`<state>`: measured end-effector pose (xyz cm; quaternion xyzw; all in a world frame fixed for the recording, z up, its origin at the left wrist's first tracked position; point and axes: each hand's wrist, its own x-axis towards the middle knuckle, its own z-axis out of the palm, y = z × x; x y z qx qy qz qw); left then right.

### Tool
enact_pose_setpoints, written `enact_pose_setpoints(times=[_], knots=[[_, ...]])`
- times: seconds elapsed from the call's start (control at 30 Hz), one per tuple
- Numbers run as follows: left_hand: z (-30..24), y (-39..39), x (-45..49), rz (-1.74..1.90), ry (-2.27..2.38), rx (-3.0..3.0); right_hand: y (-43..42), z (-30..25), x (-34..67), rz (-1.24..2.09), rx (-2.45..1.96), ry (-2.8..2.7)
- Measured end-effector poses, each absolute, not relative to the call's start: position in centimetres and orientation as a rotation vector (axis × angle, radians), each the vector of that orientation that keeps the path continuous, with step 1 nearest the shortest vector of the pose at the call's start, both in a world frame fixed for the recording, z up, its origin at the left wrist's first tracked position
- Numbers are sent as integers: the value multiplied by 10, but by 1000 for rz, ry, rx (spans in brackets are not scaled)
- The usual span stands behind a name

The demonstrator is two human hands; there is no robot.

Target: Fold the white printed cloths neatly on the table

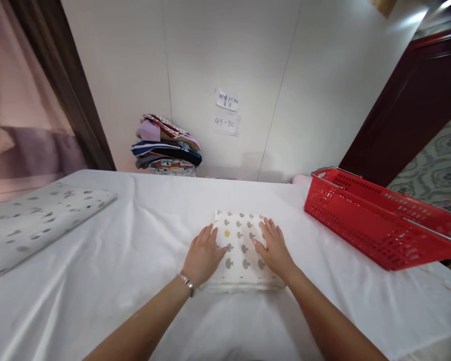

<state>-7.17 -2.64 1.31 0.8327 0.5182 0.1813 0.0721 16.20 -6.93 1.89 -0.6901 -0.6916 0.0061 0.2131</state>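
Observation:
A folded white cloth point(244, 250) printed with grey mushroom shapes and one yellow mark lies flat in front of me, its folded layers showing along the near edge. My left hand point(205, 255) rests along its left side, fingers stretched out and the thumb on the print. On the right side, my right hand point(276, 248) lies with its fingers spread over the cloth's edge. Neither hand grips the fabric. A bracelet point(187, 284) circles my left wrist.
White fabric covers the table point(143, 281). At the left lies another folded cloth with leaf-like prints point(41, 215). A red perforated basket point(368, 220) stands at the right. A pile of folded clothes point(169, 145) sits by the wall, beside paper notes point(227, 113).

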Motion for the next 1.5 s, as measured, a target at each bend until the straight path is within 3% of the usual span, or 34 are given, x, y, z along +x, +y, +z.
enact_pose_setpoints(times=[0.17,0.4,0.73,0.93,1.07,1.23,1.5], knots=[[-14,-18,-57,360,1454,2488,-41,-6,165,152,-2100,-1950],[-20,-25,-62,394,1482,2362,-38,-32,179,201,-1990,-1917],[-29,-33,-65,700,1584,2194,-96,-22,180,780,-1914,-1095],[-7,-27,-71,522,1628,1818,-110,-12,178,1026,-1767,-915],[-2,-13,-82,505,1624,1641,-98,-15,164,1007,-1711,-962],[-7,2,-102,769,1756,1681,-62,-14,141,793,-1755,-1163],[-14,6,-113,589,1842,1774,-30,-29,155,776,-1780,-1411]])
